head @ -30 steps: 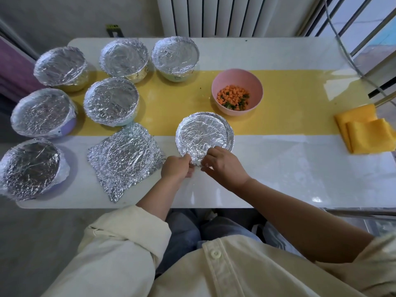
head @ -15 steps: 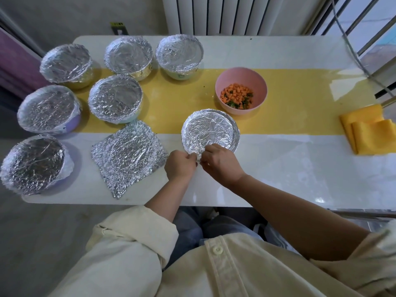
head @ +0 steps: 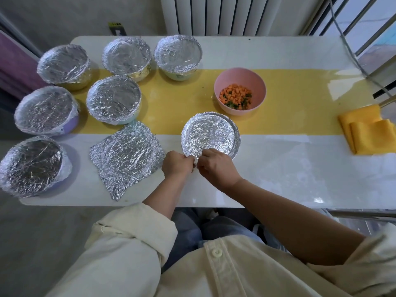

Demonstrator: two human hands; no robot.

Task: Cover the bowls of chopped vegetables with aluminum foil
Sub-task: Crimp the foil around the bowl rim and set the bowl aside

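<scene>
A round, dish-shaped piece of aluminum foil (head: 211, 135) lies on the table in front of me. My left hand (head: 176, 165) and my right hand (head: 217, 166) both pinch its near edge, fingertips almost touching. Behind it stands an uncovered pink bowl (head: 240, 77) holding chopped carrot and green bits. A flat crumpled foil sheet (head: 126, 157) lies to the left of my hands. Several foil-covered bowls, such as the nearest one (head: 113, 99), crowd the table's left side.
The white table (head: 289, 168) has a yellow strip across its middle. A folded yellow cloth (head: 368, 133) sits at the right edge. A white radiator (head: 214, 16) stands behind the table, with a cable and railing at the far right.
Both hands stay pinched on the foil's near edge, with only a slight shift. The view has moved a little; the bowls and the flat sheet keep their places.
</scene>
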